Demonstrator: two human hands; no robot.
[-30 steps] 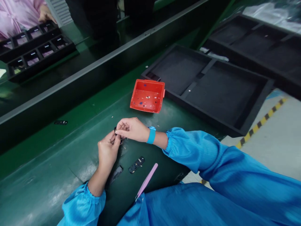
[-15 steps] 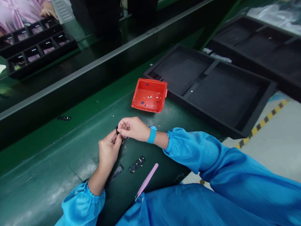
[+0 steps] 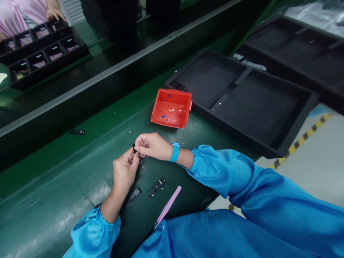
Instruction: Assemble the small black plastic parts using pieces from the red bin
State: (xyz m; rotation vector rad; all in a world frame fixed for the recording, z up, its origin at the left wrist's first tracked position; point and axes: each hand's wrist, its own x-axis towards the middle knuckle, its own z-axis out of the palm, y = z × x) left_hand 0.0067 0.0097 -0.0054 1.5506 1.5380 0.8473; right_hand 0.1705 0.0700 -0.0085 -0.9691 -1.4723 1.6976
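Observation:
My left hand (image 3: 125,173) pinches a small black part (image 3: 134,148), mostly hidden by fingers. My right hand (image 3: 154,146), with a blue wristband (image 3: 174,152), is closed at the same part, thumb and fingertips pressed against it. Nearer my body on the dark green surface lie a black plastic part with small metal contacts (image 3: 157,187) and a dark grey piece (image 3: 133,196). Pink tweezers (image 3: 170,205) rest beside them, tips toward my clothing. Just beyond my right hand stands a red bin (image 3: 172,114) with tiny scraps inside.
Black divided trays (image 3: 258,107) lie at the right, above a floor with yellow-black tape (image 3: 303,139). Another black part (image 3: 77,132) lies on the green strip at the left. Past the metal rail (image 3: 120,66), a person in pink has a hand (image 3: 55,13) by a compartmented black tray (image 3: 48,59).
The black part on the green strip has shifted slightly right and away, as has a white speck near the trays. My hands keep almost the same pinch and place.

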